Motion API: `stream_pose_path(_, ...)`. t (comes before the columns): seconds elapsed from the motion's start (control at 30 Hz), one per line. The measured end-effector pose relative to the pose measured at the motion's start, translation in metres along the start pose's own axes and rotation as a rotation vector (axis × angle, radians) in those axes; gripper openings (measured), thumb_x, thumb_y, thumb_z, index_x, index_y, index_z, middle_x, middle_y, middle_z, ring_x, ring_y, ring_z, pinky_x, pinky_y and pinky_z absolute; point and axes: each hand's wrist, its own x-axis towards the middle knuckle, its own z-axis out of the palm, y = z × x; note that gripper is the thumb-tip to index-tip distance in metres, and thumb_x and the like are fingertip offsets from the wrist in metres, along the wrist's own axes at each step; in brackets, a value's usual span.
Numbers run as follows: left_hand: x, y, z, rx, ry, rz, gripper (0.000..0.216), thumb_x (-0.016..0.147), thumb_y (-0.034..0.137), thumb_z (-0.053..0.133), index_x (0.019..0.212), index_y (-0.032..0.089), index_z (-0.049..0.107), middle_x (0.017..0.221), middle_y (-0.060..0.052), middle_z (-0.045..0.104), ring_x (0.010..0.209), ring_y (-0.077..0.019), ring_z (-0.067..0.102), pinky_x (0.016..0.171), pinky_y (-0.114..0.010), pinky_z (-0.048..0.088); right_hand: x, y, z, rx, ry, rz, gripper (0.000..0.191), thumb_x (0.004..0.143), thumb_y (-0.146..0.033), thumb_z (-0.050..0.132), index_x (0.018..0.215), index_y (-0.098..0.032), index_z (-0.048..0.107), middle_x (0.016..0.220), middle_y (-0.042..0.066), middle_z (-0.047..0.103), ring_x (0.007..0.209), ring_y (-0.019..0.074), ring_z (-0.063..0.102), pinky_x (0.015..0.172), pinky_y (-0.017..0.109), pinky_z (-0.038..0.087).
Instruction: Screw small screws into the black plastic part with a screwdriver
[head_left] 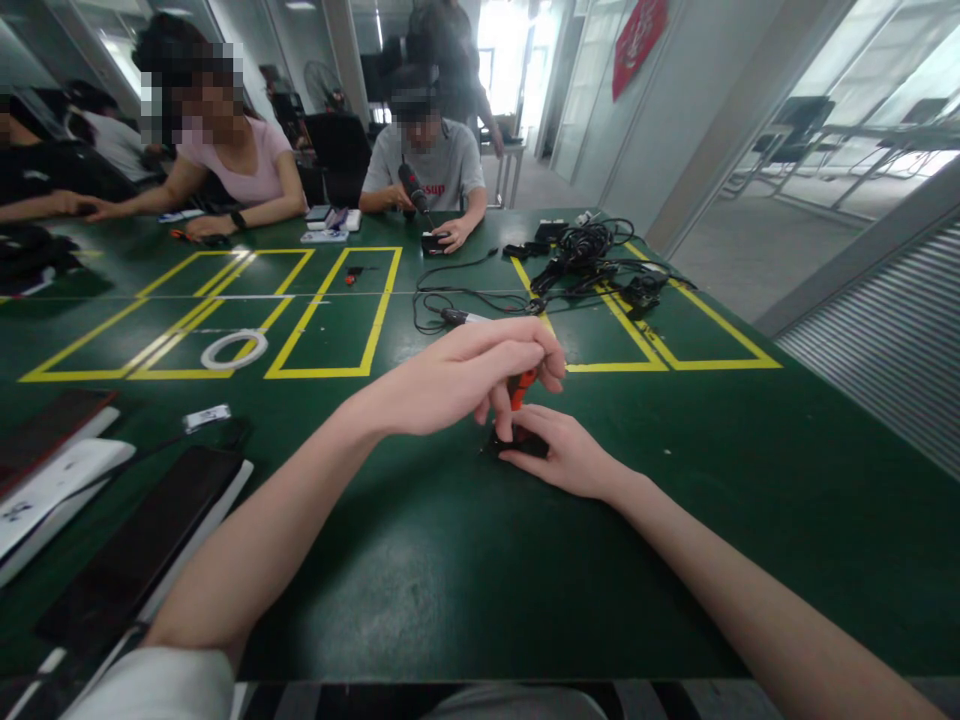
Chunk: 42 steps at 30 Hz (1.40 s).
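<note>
My left hand (480,375) reaches across the green table (450,560) with its fingers curled round a small tool with an orange handle (519,388), held upright. Its tip points down onto a small black object (517,443) on the table. My right hand (562,452) lies beside that black object, fingers pinched on it and holding it against the table top.
Dark flat devices on white trays (142,540) lie at the left. A white tape ring (234,349) sits among yellow floor-style markings. A tangle of black cables (592,260) lies at the far right. Other people sit at the far side, one with an electric screwdriver (414,187).
</note>
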Motion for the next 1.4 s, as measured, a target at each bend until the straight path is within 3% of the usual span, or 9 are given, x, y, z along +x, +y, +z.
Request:
stream_pose_path(0.13,0.003,-0.005,-0.007,-0.222,-0.081,-0.08,0.035,0.105,0.041,0.04,0.105,0.015,0.063,0.111,-0.011,0.073,0.064,-0.0107,0.068,0.051,-0.02,0.049,0.0,0.002,0.001,0.0,0.008,-0.014,0.018,0.095,-0.034,0.068,0.107,-0.021,0.066,0.097,0.009,0.074,0.085,0.024,0.071,0.076,0.037,0.059)
stream_pose_path(0.4,0.007,-0.012,-0.009,-0.188,0.178,-0.134,0.032,0.095,0.043,0.066,0.114,0.018,0.067,0.095,-0.005,0.071,0.06,-0.0062,0.058,0.048,-0.018,0.037,-0.001,0.001,0.002,0.04,0.005,-0.013,0.024,0.096,-0.033,0.068,0.114,-0.02,0.063,0.106,0.011,0.075,0.086,0.0233,0.071,0.076,0.037,0.061)
stream_pose_path(0.5,0.007,-0.012,-0.009,-0.145,0.182,-0.126,0.034,0.094,0.044,0.067,0.117,0.019,0.069,0.093,-0.004,0.071,0.059,-0.0064,0.056,0.049,-0.019,0.038,0.0,0.0,0.002,0.036,0.004,-0.008,0.024,0.096,-0.033,0.067,0.114,-0.02,0.062,0.104,0.01,0.075,0.085,0.023,0.071,0.075,0.037,0.06)
stream_pose_path(0.77,0.008,-0.011,-0.009,-0.188,0.229,-0.195,0.033,0.091,0.048,0.069,0.093,0.015,0.067,0.082,-0.003,0.07,0.058,-0.0085,0.062,0.049,-0.019,0.041,-0.001,0.002,0.003,0.033,0.007,-0.002,0.026,0.094,-0.03,0.071,0.115,-0.018,0.061,0.103,0.01,0.074,0.082,0.0219,0.07,0.074,0.036,0.06)
stream_pose_path(0.97,0.01,-0.011,-0.008,-0.323,0.197,-0.204,0.034,0.093,0.047,0.062,0.092,0.013,0.064,0.093,-0.009,0.075,0.059,-0.0117,0.067,0.05,-0.021,0.047,-0.001,0.004,0.005,0.045,0.017,-0.028,0.027,0.095,-0.03,0.07,0.116,-0.017,0.062,0.103,0.011,0.074,0.082,0.0221,0.071,0.074,0.036,0.06)
stream_pose_path(1.2,0.008,-0.008,-0.006,-0.275,0.256,-0.197,0.035,0.093,0.037,0.066,0.121,0.017,0.068,0.083,-0.002,0.071,0.056,-0.0083,0.062,0.048,-0.018,0.04,-0.001,0.002,0.003,0.034,0.006,-0.016,0.025,0.094,-0.03,0.071,0.115,-0.017,0.062,0.103,0.011,0.075,0.085,0.0232,0.07,0.075,0.037,0.06)
stream_pose_path(1.3,0.007,-0.006,-0.007,-0.257,0.255,-0.201,0.026,0.09,0.037,0.068,0.102,0.014,0.072,0.083,-0.003,0.071,0.058,-0.008,0.061,0.048,-0.018,0.039,-0.001,0.001,0.002,0.042,0.005,-0.014,0.026,0.094,-0.03,0.071,0.115,-0.018,0.062,0.106,0.011,0.075,0.085,0.0229,0.071,0.076,0.037,0.06)
stream_pose_path(1.4,0.008,-0.006,-0.009,-0.272,0.266,-0.185,0.021,0.085,0.033,0.073,0.085,0.013,0.065,0.086,-0.005,0.072,0.058,-0.0081,0.063,0.048,-0.018,0.038,-0.001,0.001,0.001,0.044,-0.002,-0.009,0.024,0.094,-0.03,0.071,0.114,-0.018,0.062,0.105,0.011,0.075,0.085,0.0227,0.07,0.076,0.037,0.06)
